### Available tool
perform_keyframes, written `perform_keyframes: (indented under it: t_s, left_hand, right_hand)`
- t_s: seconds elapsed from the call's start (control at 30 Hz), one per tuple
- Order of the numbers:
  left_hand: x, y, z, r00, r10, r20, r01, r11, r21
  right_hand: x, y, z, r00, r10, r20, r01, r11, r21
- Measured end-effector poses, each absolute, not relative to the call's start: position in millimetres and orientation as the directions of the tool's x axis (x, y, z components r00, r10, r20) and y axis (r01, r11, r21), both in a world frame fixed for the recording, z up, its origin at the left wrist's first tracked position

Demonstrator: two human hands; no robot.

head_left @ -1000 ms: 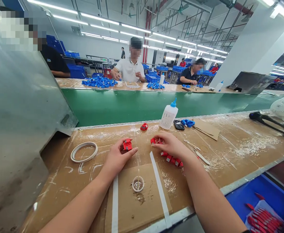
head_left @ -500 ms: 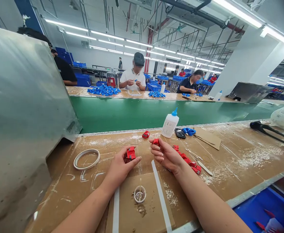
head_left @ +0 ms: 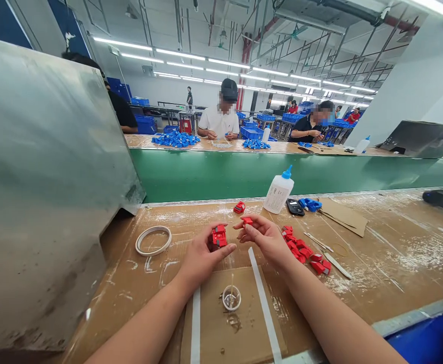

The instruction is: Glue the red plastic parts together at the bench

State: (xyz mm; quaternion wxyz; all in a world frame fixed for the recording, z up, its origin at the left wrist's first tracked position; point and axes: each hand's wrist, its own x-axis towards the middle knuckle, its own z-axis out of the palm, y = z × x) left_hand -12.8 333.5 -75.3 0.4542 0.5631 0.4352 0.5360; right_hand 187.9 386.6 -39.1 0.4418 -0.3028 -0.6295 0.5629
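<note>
My left hand (head_left: 205,253) grips a red plastic part (head_left: 219,235) with grey on its edges, its hollow side facing me. Close by on the right, my right hand (head_left: 264,236) pinches a smaller red piece (head_left: 247,221) between thumb and fingers. A narrow gap separates the two pieces. Below my hands a small clear cup (head_left: 231,298) with a thin stick in it stands on a taped cardboard sheet (head_left: 221,338). Several red parts (head_left: 300,250) lie heaped to the right of my right hand, and one red part (head_left: 239,207) sits alone beyond my hands.
A white bottle with blue nozzle (head_left: 279,192), a black device (head_left: 295,207) and blue parts (head_left: 310,204) stand at the back. A tape roll (head_left: 153,241) lies left. A metal housing (head_left: 47,192) walls the left side. Across the green belt (head_left: 206,174), people handle blue parts.
My right hand has turned and brought the small red piece nearer to the left hand's part. The whole view has shifted, so things appear farther right.
</note>
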Motion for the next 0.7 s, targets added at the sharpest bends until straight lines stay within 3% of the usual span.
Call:
perform_keyframes:
  t_s: [0.13, 0.27, 0.4, 0.7]
  left_hand:
    - [-13.3, 335.5, -77.4, 0.099, 0.971, 0.218, -0.007, -0.218, 0.976]
    - [-12.5, 336.9, -78.9, 0.121, 0.972, 0.203, -0.037, -0.2, 0.979]
    - [-11.1, 336.4, -76.5, 0.125, 0.974, 0.192, -0.033, -0.189, 0.981]
    - [-9.4, 334.3, -73.6, 0.117, 0.969, 0.22, 0.061, -0.228, 0.972]
  right_hand:
    - [187.7, 387.8, -41.7, -0.387, 0.894, 0.226, -0.136, 0.187, -0.973]
    - [189.4, 387.5, -40.4, -0.483, 0.866, 0.128, -0.274, -0.011, -0.962]
    - [189.3, 384.3, -33.8, -0.562, 0.827, 0.018, -0.307, -0.189, -0.933]
    - [184.1, 387.8, -39.6, -0.454, 0.884, 0.111, -0.179, 0.031, -0.983]
